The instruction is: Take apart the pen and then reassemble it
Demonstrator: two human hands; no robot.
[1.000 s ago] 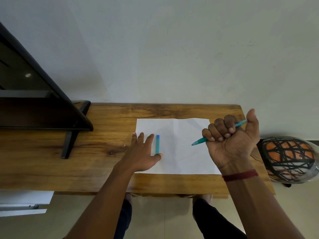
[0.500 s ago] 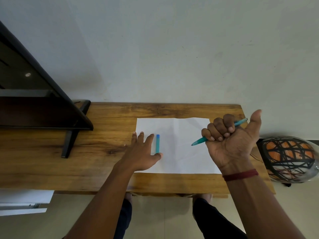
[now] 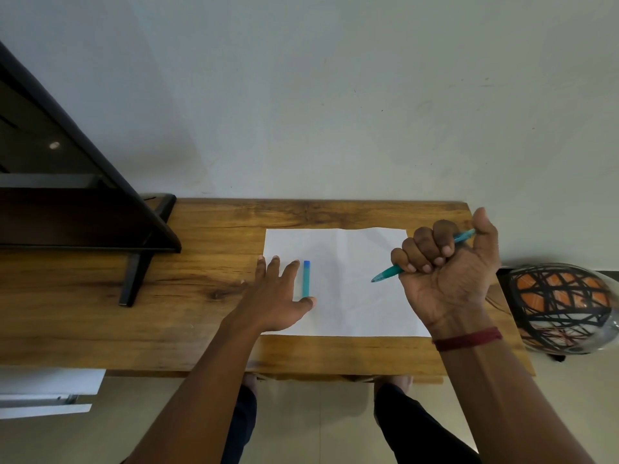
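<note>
From my head camera, the only view there is: my right hand [image 3: 445, 279] sits right of centre, curled into a fist around the teal pen body [image 3: 388, 273], whose tip pokes out toward the lower left and whose tail shows above, by my thumb. My left hand [image 3: 278, 296] lies flat, fingers spread wide and holding nothing, on the left edge of the white paper [image 3: 351, 296] at the frame's middle. Just beside its forefinger, touching or nearly so at the thumb tip, the pen cap [image 3: 306, 278] lies lengthwise on the sheet.

I judge the cap is off and the body is next. To do that well I should bring my free hand across, pinch the front section near the tip, and twist while the fist keeps the barrel from turning (a loose spring or refill could jump, so I'd work low over the paper).

Counted: one pen body, one cap, one sheet, two hands, one wooden table [image 3: 201, 313], one dark stand [image 3: 134, 269] at the left, one patterned helmet-like object [image 3: 562, 306] at the right edge.
</note>
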